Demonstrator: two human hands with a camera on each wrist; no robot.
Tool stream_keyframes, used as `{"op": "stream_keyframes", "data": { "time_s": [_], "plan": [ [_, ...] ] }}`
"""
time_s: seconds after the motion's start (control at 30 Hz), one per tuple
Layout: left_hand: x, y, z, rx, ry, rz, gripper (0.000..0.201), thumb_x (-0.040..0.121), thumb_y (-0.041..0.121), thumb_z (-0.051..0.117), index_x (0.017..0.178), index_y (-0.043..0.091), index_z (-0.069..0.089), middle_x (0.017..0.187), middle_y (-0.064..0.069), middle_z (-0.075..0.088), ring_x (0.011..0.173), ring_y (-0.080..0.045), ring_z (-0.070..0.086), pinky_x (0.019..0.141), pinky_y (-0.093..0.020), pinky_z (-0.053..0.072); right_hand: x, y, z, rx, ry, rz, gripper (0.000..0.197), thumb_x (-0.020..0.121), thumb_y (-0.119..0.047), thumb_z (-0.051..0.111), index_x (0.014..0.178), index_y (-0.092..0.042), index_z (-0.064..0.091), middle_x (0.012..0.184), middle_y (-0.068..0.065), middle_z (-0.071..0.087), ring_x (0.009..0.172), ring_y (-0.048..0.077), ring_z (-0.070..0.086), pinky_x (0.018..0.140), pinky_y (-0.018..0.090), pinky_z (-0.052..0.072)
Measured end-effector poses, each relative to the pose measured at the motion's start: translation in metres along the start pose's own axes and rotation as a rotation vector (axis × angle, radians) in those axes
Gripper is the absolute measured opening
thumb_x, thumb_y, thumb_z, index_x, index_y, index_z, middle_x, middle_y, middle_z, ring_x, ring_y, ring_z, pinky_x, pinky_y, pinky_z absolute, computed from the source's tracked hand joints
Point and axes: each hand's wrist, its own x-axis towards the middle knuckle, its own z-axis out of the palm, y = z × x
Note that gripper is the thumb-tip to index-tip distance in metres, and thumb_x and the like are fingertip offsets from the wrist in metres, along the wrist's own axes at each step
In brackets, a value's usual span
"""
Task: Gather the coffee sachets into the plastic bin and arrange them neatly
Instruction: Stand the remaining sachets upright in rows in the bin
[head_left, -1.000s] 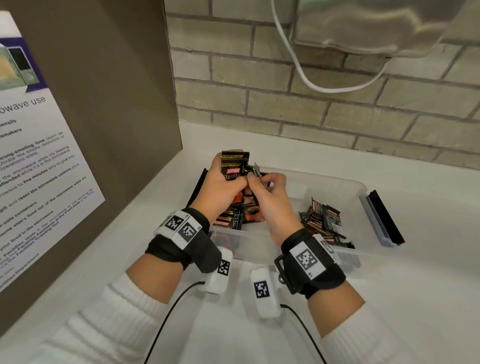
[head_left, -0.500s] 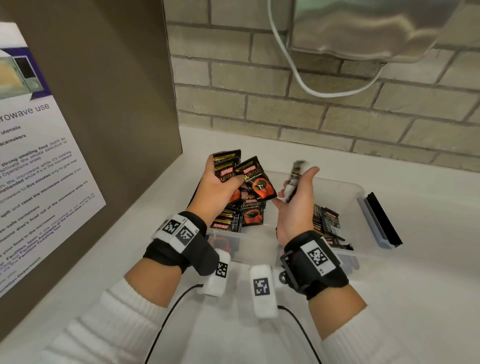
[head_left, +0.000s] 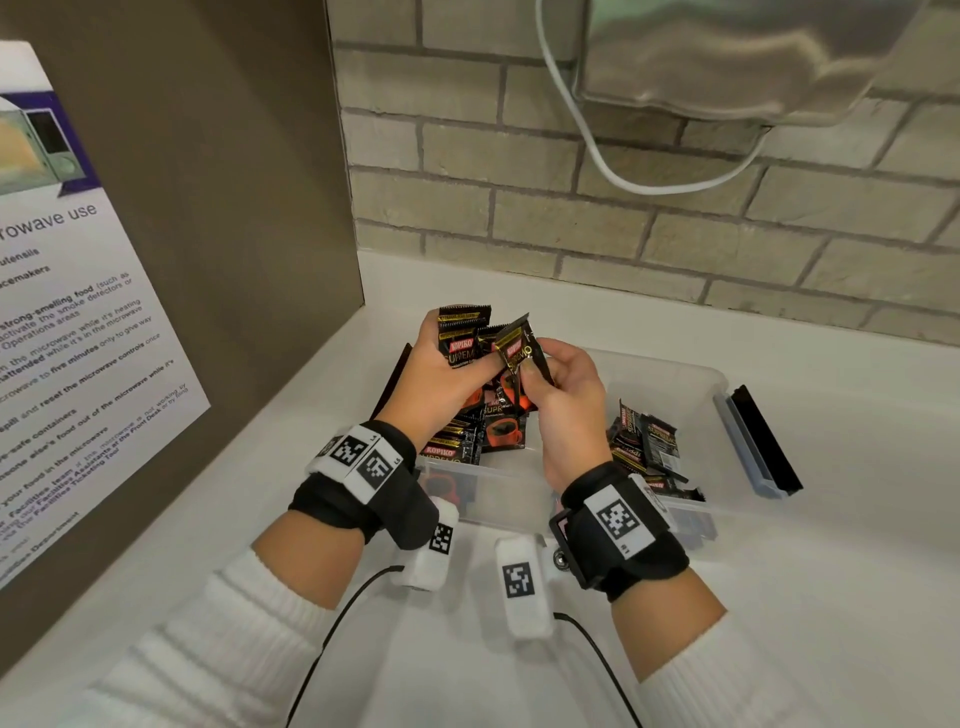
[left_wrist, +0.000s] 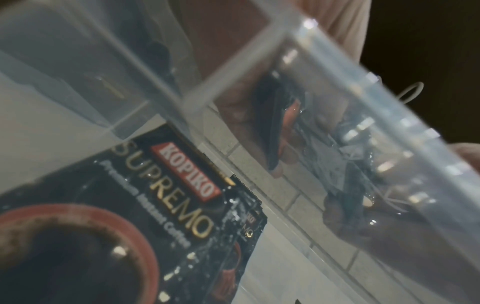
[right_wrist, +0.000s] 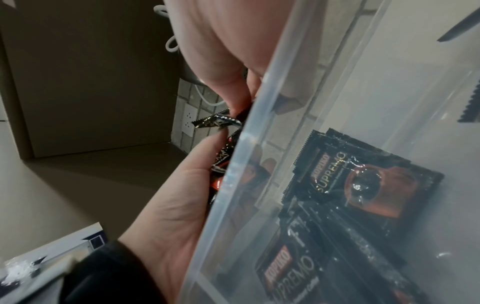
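Black coffee sachets (head_left: 460, 340) gripped in my left hand (head_left: 434, 387); one sachet (head_left: 519, 353) pinched by my right hand (head_left: 569, 410), both above the plastic bin (head_left: 670, 371); more sachets (head_left: 647, 447) inside, under my fingers

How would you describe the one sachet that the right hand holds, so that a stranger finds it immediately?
Start at the clear plastic bin on the white counter below the brick wall. Above its left part two hands meet; the right hand pinches a single coffee sachet. Unlike the upright stack in the left hand, it is alone and tilted.
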Motion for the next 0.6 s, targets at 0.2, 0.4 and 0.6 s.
{"op": "stream_keyframes", "data": {
  "time_s": [0.2, 0.4, 0.6],
  "plan": [
    [0.0025, -0.0039, -0.0050, 0.023, 0.080, -0.032, 0.053, 0.073, 0.008, 0.077, 0.118, 0.016, 0.049, 0.102, 0.002, 0.065, 0.094, -0.009, 0.065, 0.083, -0.034, 0.054, 0.0004, -0.0073, -0.0032, 0.216, 0.060, 0.051, 0.015, 0.089, 0.002, 0.049, 0.099, -0.005, 0.058, 0.077, 0.002, 0.062, 0.049, -0.003, 0.060, 0.044, 0.010, 0.044],
    [0.0023, -0.0057, -0.0048, -0.007, 0.036, -0.067, 0.051, 0.071, 0.012, 0.080, 0.114, 0.018, 0.052, 0.102, 0.001, 0.068, 0.094, -0.013, 0.067, 0.079, -0.034, 0.056, -0.0005, -0.0058, 0.0000, 0.137, 0.059, 0.082, 0.009, 0.084, -0.001, 0.059, 0.089, -0.008, 0.060, 0.075, 0.005, 0.065, 0.054, 0.006, 0.062, 0.049, 0.016, 0.048],
    [0.0008, -0.0039, -0.0054, -0.023, -0.004, -0.053, 0.042, 0.078, 0.009, 0.073, 0.114, 0.020, 0.054, 0.103, 0.002, 0.068, 0.093, -0.009, 0.066, 0.078, -0.024, 0.053, 0.0024, 0.0000, 0.0015, 0.051, 0.101, 0.068, 0.016, 0.085, -0.006, 0.063, 0.100, -0.008, 0.060, 0.092, 0.011, 0.067, 0.073, 0.015, 0.064, 0.060, 0.021, 0.050]
  ]
}}
